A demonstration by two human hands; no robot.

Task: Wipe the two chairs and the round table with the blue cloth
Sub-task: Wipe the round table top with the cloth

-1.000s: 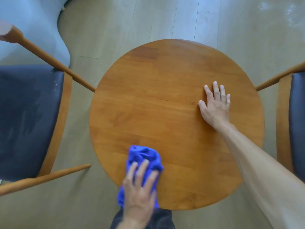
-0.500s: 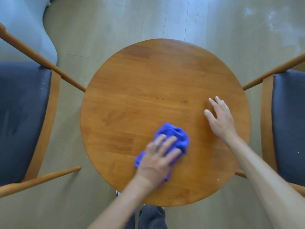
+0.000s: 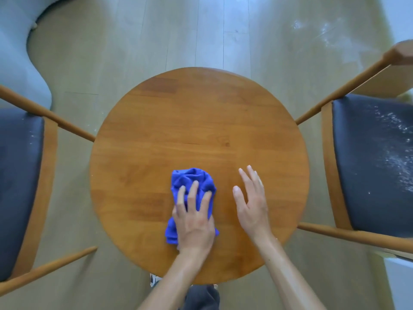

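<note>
A round wooden table (image 3: 199, 121) fills the middle of the view. The crumpled blue cloth (image 3: 191, 182) lies on its near half, pressed flat under my left hand (image 3: 194, 220), whose fingers spread over it. Just to the right, my right hand (image 3: 251, 201) rests open on the bare tabletop, apart from the cloth. A wooden chair with a dark seat (image 3: 19, 182) stands at the left. A matching chair (image 3: 375, 166) stands at the right, its dark seat dusted with white specks.
A pale grey sofa (image 3: 20, 52) curves in at the top left. White dust marks the wooden floor (image 3: 321, 34) at the top right. A white box edge (image 3: 400, 285) shows at the bottom right. My legs are below the table's near edge.
My left hand has slid the cloth from the table's near left edge to its near middle. My right hand has drawn back from the right side to beside the cloth.
</note>
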